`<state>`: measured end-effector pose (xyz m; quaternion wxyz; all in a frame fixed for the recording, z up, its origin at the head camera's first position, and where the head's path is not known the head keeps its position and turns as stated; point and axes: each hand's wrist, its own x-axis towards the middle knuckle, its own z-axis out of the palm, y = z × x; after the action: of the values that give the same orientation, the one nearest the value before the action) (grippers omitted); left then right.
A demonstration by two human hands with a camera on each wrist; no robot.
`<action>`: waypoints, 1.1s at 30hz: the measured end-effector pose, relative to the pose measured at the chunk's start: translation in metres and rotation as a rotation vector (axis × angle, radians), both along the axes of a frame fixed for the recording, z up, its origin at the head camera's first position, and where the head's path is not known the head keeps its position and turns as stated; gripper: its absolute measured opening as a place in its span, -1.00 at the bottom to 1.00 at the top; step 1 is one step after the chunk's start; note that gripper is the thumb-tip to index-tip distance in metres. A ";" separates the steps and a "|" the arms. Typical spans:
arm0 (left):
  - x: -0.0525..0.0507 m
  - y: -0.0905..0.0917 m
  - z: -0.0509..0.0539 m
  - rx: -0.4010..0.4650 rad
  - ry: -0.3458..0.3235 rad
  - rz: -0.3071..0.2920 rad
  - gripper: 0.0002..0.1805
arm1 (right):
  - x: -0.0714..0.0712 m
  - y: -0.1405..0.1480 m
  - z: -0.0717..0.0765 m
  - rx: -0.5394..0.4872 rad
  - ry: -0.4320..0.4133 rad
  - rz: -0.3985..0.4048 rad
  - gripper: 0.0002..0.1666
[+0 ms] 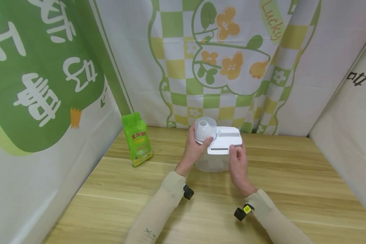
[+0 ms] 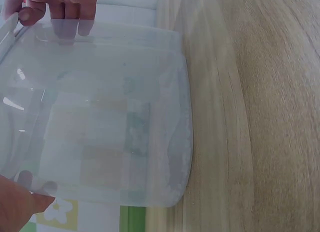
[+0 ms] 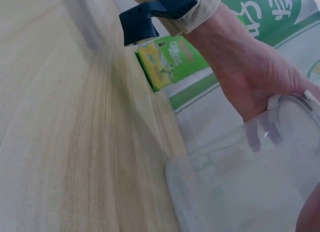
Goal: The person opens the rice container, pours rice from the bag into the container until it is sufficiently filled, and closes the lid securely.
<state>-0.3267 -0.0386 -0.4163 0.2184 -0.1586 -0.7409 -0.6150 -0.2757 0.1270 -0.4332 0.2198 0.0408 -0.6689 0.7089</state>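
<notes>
A clear plastic storage container (image 1: 211,163) stands upright on the table, its white lid (image 1: 227,137) on top. A round, see-through cup (image 1: 205,128) with a white inner part sits at the lid's left end. My left hand (image 1: 194,148) grips the container's left side, thumb over the lid beside the cup. At the front right corner, my right hand (image 1: 239,166) pinches the lid's edge; in the left wrist view its other fingers rest on the clear wall (image 2: 115,107). No contents show through that wall.
A green packet (image 1: 138,139) with printed lettering stands upright on the wooden table (image 1: 277,189), left of the container. Behind the table hangs a patterned curtain (image 1: 231,98). A green printed cloth (image 1: 48,84) covers the left side, and a pale one (image 1: 353,112) the right.
</notes>
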 end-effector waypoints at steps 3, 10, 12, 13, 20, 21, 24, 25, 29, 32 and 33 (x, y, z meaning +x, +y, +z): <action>0.000 0.000 0.000 0.008 0.017 -0.002 -0.14 | -0.001 0.000 0.003 -0.021 -0.022 -0.007 -0.68; -0.002 -0.002 0.001 0.020 -0.002 -0.036 -0.13 | -0.001 0.004 0.009 -0.070 -0.033 -0.015 -0.65; -0.002 -0.004 0.001 0.014 -0.016 -0.043 -0.13 | -0.001 0.005 0.011 -0.079 -0.044 -0.005 -0.65; -0.003 -0.004 0.001 0.009 -0.021 -0.046 -0.13 | -0.002 0.006 0.011 -0.079 -0.049 -0.002 -0.65; -0.003 -0.013 0.006 -0.041 -0.073 -0.090 -0.10 | 0.000 0.009 0.011 -0.019 -0.065 -0.011 -0.66; -0.003 -0.014 0.006 -0.053 -0.083 -0.094 -0.10 | 0.001 0.010 0.011 -0.012 -0.060 -0.015 -0.66; -0.001 -0.019 0.010 -0.073 -0.114 -0.112 -0.10 | 0.002 0.012 0.011 -0.004 -0.031 -0.019 -0.68; -0.002 -0.020 0.010 -0.075 -0.117 -0.118 -0.10 | 0.002 0.013 0.012 -0.002 -0.029 -0.021 -0.69; -0.006 -0.025 0.005 -0.077 -0.114 -0.128 -0.09 | -0.001 0.021 0.016 0.006 -0.064 -0.036 -0.74; -0.006 -0.025 0.007 -0.081 -0.115 -0.137 -0.09 | -0.004 0.025 0.019 0.005 -0.081 -0.048 -0.81; -0.006 -0.025 0.007 -0.084 -0.115 -0.138 -0.09 | -0.006 0.025 0.019 0.006 -0.078 -0.049 -0.84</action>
<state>-0.3323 -0.0639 -0.4091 0.1255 -0.1827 -0.7648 -0.6049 -0.2813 0.1525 -0.4138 0.2109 -0.0024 -0.6797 0.7025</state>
